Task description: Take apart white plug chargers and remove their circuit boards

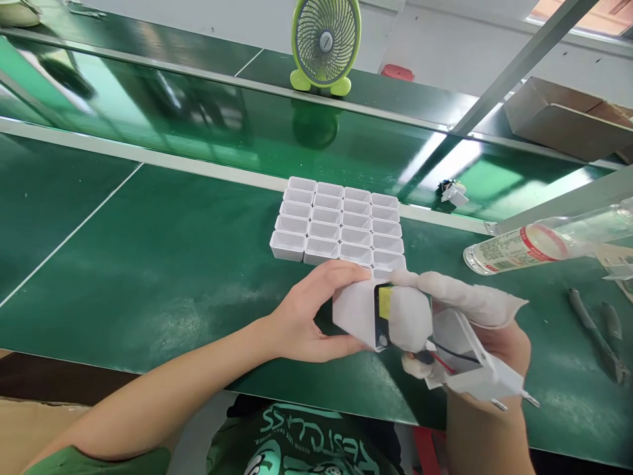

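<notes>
Left hand (306,323) braces the case, right thumb on the board

So the white case (353,310) is lying sideways in the left hand, pinched between thumb and fingers, open end facing the right hand (462,297). Can't tell if it's touching the table. Right at that mouth, between the two hands, is a dark board (382,330) with a yellow part (384,302) on it, mostly hidden by the right thumb. That hand has white covers on its fingers and is closed around a white plug piece (494,379), prongs pointing away from the left hand. Red wire (444,361) and black wire (457,352) show inside.

Looks to me like the board-into-case step, not fully seated yet. I'd say the next move calls for a firm left grip and a straight thumb push, with slack kept in the wires.

Just beyond the left fingers: a block of open white boxes (288,247). Past the right hand, on its outer side, are pliers (593,330), with a bottle (524,247) farther forward. Way out ahead of both hands, a green fan (326,43).
</notes>
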A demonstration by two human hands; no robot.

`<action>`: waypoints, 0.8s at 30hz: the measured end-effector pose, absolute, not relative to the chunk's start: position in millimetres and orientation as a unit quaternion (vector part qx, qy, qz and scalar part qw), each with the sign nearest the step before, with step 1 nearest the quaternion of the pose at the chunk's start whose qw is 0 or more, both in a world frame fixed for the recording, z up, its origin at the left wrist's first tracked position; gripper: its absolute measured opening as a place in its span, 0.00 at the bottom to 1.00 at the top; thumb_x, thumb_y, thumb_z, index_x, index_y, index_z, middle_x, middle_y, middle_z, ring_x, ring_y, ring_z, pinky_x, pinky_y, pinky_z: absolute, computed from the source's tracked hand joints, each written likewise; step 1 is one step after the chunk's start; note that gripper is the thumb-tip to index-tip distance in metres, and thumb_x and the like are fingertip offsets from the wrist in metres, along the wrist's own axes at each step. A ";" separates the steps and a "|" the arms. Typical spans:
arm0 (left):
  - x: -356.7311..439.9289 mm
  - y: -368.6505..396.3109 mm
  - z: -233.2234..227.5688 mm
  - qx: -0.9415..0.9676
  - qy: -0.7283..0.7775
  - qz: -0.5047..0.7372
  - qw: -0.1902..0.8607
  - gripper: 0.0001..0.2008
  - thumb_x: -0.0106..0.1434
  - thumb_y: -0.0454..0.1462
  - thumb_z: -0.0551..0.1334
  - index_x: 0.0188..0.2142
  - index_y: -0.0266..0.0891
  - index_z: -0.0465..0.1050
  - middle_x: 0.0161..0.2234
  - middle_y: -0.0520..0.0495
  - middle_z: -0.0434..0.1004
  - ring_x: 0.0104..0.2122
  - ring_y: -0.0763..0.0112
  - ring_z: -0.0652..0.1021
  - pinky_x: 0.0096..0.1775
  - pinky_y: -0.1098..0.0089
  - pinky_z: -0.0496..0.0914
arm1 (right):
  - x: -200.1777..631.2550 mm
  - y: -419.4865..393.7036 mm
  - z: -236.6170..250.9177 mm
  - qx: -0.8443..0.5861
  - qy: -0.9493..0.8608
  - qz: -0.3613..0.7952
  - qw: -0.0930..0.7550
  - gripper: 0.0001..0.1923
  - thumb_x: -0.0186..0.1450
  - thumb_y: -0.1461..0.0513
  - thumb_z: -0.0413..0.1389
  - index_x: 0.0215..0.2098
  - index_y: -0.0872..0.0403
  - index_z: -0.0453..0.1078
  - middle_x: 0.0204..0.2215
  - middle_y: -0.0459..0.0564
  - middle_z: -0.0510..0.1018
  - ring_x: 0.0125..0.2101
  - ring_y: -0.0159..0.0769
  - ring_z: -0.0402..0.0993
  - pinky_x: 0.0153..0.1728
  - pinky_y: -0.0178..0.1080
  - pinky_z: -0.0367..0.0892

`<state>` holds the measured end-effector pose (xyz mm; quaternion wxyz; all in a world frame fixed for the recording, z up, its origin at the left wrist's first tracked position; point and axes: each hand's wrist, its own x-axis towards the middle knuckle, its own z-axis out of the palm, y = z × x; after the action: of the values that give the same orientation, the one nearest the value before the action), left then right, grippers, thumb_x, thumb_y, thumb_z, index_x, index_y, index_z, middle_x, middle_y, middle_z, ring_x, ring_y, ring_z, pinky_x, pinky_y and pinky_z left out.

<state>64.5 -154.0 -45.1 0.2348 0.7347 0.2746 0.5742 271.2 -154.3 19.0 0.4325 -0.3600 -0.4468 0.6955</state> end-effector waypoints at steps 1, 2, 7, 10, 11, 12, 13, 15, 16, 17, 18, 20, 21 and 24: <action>64.6 -154.0 -44.8 0.735 0.275 0.575 0.233 0.37 0.54 0.40 0.73 0.60 0.36 0.62 0.50 0.36 0.73 0.51 0.59 0.74 0.52 0.62 0.72 | 271.9 -154.6 19.3 -0.362 -0.447 0.698 0.427 0.30 0.45 0.59 0.74 0.46 0.43 0.78 0.53 0.53 0.76 0.26 0.35 0.75 0.17 0.33 0.73; 64.6 -154.0 -44.6 0.735 0.276 0.575 0.231 0.37 0.54 0.40 0.73 0.60 0.37 0.62 0.50 0.37 0.73 0.51 0.59 0.75 0.52 0.61 0.72 | 272.4 -155.0 19.7 -0.366 -0.449 0.697 0.423 0.31 0.44 0.60 0.75 0.47 0.43 0.77 0.53 0.52 0.76 0.25 0.34 0.75 0.16 0.34 0.73; 64.8 -154.2 -44.5 0.736 0.273 0.579 0.220 0.37 0.53 0.41 0.73 0.60 0.37 0.62 0.50 0.37 0.73 0.50 0.58 0.75 0.53 0.61 0.72 | 276.3 -153.8 18.9 -0.362 -0.486 0.670 0.429 0.28 0.49 0.62 0.72 0.48 0.44 0.77 0.55 0.53 0.75 0.23 0.34 0.75 0.17 0.35 0.76; 65.2 -154.3 -44.3 0.736 0.264 0.586 0.213 0.37 0.53 0.39 0.74 0.59 0.34 0.63 0.49 0.36 0.73 0.51 0.59 0.75 0.54 0.63 0.72 | 281.5 -147.2 13.2 -0.307 -0.526 0.682 0.405 0.30 0.50 0.64 0.71 0.51 0.43 0.75 0.56 0.54 0.74 0.24 0.34 0.77 0.17 0.34 0.76; 65.4 -154.3 -44.1 0.736 0.263 0.587 0.211 0.37 0.53 0.39 0.74 0.59 0.33 0.63 0.49 0.36 0.73 0.51 0.59 0.75 0.53 0.63 0.72 | 283.2 -144.6 10.9 -0.283 -0.541 0.682 0.403 0.30 0.51 0.64 0.71 0.52 0.43 0.74 0.56 0.55 0.74 0.25 0.35 0.77 0.16 0.34 0.75; 65.6 -154.3 -43.8 0.737 0.263 0.587 0.210 0.37 0.53 0.40 0.73 0.59 0.33 0.63 0.49 0.36 0.73 0.51 0.60 0.75 0.53 0.63 0.72 | 284.5 -142.3 8.8 -0.263 -0.557 0.676 0.404 0.29 0.53 0.63 0.70 0.53 0.43 0.74 0.56 0.55 0.74 0.26 0.36 0.78 0.16 0.34 0.75; 65.7 -154.3 -43.5 0.737 0.263 0.586 0.211 0.36 0.53 0.40 0.73 0.59 0.34 0.63 0.49 0.36 0.73 0.50 0.59 0.75 0.53 0.63 0.72 | 285.3 -140.5 7.2 -0.252 -0.572 0.667 0.405 0.28 0.55 0.63 0.68 0.54 0.43 0.73 0.56 0.55 0.74 0.27 0.37 0.79 0.16 0.34 0.75; 65.9 -154.5 -42.7 0.737 0.266 0.585 0.212 0.36 0.54 0.40 0.72 0.59 0.35 0.62 0.49 0.36 0.74 0.50 0.59 0.75 0.52 0.62 0.73 | 285.8 -138.5 5.6 -0.253 -0.589 0.651 0.407 0.26 0.58 0.62 0.66 0.54 0.42 0.73 0.56 0.54 0.74 0.27 0.38 0.79 0.16 0.33 0.75; 66.0 -154.6 -42.3 0.736 0.267 0.584 0.212 0.36 0.55 0.41 0.72 0.60 0.36 0.62 0.49 0.36 0.74 0.50 0.59 0.76 0.52 0.62 0.73 | 285.8 -138.1 5.6 -0.253 -0.592 0.649 0.406 0.26 0.58 0.62 0.67 0.54 0.42 0.73 0.56 0.54 0.75 0.27 0.38 0.79 0.15 0.34 0.75; 66.0 -154.7 -42.0 0.736 0.269 0.584 0.212 0.36 0.55 0.41 0.72 0.60 0.37 0.62 0.49 0.37 0.74 0.50 0.59 0.76 0.51 0.61 0.73 | 285.7 -138.0 6.0 -0.249 -0.593 0.651 0.402 0.27 0.57 0.61 0.68 0.54 0.42 0.73 0.55 0.55 0.75 0.27 0.39 0.79 0.15 0.34 0.75; 66.0 -154.8 -41.7 0.735 0.270 0.584 0.212 0.36 0.55 0.42 0.72 0.60 0.38 0.62 0.49 0.37 0.74 0.50 0.58 0.76 0.51 0.61 0.73 | 285.8 -137.9 6.7 -0.244 -0.591 0.653 0.407 0.27 0.56 0.60 0.68 0.54 0.42 0.73 0.55 0.55 0.75 0.26 0.39 0.79 0.13 0.34 0.74; 66.0 -154.9 -41.5 0.734 0.273 0.583 0.215 0.36 0.55 0.42 0.72 0.60 0.39 0.62 0.49 0.38 0.74 0.49 0.59 0.76 0.50 0.61 0.74 | 286.6 -137.4 8.4 -0.244 -0.583 0.659 0.408 0.27 0.56 0.60 0.68 0.54 0.42 0.74 0.55 0.56 0.75 0.25 0.39 0.78 0.12 0.35 0.73; 66.0 -155.0 -41.5 0.734 0.273 0.583 0.216 0.36 0.55 0.42 0.72 0.60 0.39 0.62 0.48 0.38 0.74 0.49 0.59 0.76 0.50 0.61 0.74 | 287.4 -136.9 9.1 -0.250 -0.581 0.662 0.402 0.26 0.56 0.61 0.68 0.53 0.42 0.74 0.55 0.56 0.75 0.24 0.39 0.78 0.12 0.35 0.73; 66.0 -155.4 -41.6 0.736 0.271 0.582 0.215 0.36 0.54 0.42 0.72 0.59 0.38 0.63 0.48 0.38 0.74 0.49 0.59 0.76 0.50 0.62 0.74 | 290.8 -135.3 8.7 -0.267 -0.570 0.679 0.377 0.27 0.54 0.64 0.69 0.52 0.41 0.75 0.56 0.55 0.75 0.23 0.37 0.77 0.12 0.36 0.72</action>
<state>66.0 -155.4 -41.6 0.2152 0.7359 0.2712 0.5819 290.8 -135.3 8.7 0.3766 -0.2673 -0.5702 0.6794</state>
